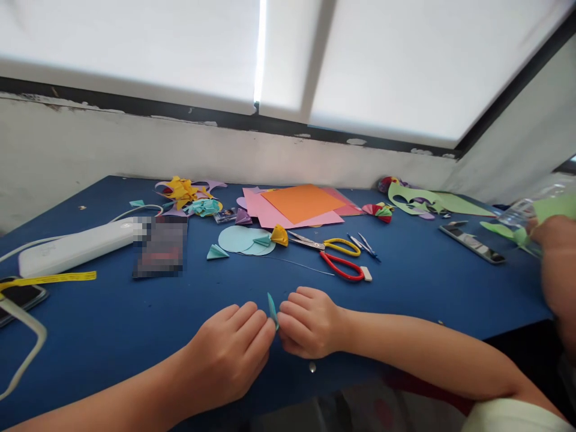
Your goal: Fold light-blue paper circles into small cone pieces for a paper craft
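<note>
A small folded teal paper piece (272,309) stands between my two hands near the table's front edge. My left hand (229,351) is closed on its left side, and my right hand (310,324) is closed at its right side; the fingertips are mostly hidden. Beyond them lie light blue paper circles (236,239), a folded teal cone (218,252), a folded yellow piece (279,236) and scissors (344,247) with yellow and red handles. A white eraser (366,273) touches the red handle.
Orange and pink sheets (299,204) lie at the back of the blue table (405,288). A white power strip (81,246) is at left, a phone (472,243) at right. Another person's hand (558,240) is at the right edge, by green paper.
</note>
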The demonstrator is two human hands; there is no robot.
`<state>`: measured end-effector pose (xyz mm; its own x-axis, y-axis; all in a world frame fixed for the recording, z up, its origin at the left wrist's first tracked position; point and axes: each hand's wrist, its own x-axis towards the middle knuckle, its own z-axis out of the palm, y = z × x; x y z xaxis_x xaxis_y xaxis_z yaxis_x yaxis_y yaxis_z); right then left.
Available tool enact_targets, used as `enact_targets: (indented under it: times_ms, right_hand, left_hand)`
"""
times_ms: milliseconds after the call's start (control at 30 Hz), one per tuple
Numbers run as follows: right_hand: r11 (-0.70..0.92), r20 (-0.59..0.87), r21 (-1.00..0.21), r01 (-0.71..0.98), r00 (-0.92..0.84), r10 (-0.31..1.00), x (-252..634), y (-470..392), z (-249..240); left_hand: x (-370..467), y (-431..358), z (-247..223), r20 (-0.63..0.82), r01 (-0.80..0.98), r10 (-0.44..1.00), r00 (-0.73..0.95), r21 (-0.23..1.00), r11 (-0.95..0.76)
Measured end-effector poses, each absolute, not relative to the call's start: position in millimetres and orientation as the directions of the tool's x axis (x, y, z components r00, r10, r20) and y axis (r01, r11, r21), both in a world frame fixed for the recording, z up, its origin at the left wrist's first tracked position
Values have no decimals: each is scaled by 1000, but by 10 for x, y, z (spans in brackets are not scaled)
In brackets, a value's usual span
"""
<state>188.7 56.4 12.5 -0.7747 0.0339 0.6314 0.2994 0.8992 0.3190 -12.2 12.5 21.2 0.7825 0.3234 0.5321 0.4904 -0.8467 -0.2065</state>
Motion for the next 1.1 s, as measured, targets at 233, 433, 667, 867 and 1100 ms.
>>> enact_targets:
  times_ms: [233, 433, 667, 867, 1100]
  right_hand:
    - [863, 654, 328, 384, -752, 86, 1728, 981, 98]
    - [842, 684, 317, 437, -720, 116, 1602, 1261, 28]
    - [870, 625, 359, 337, -779, 44, 1676, 1213, 68]
    - [869, 571, 382, 316, -820, 47, 1687, 1199, 86]
    - [867, 616, 309, 390, -777, 130, 1712, 1195, 68]
  left_hand:
    - [-242, 689, 204, 661, 453, 210, 720, -218, -864]
    - [-293, 960, 166, 684, 514, 319, 656, -96, -852]
    - [-341, 883, 150, 639, 439, 292, 711, -81, -895]
    - [-334, 862, 161, 608, 429, 269, 747, -132, -894]
    - [-332, 829, 173, 535, 605, 485, 691, -62, -793]
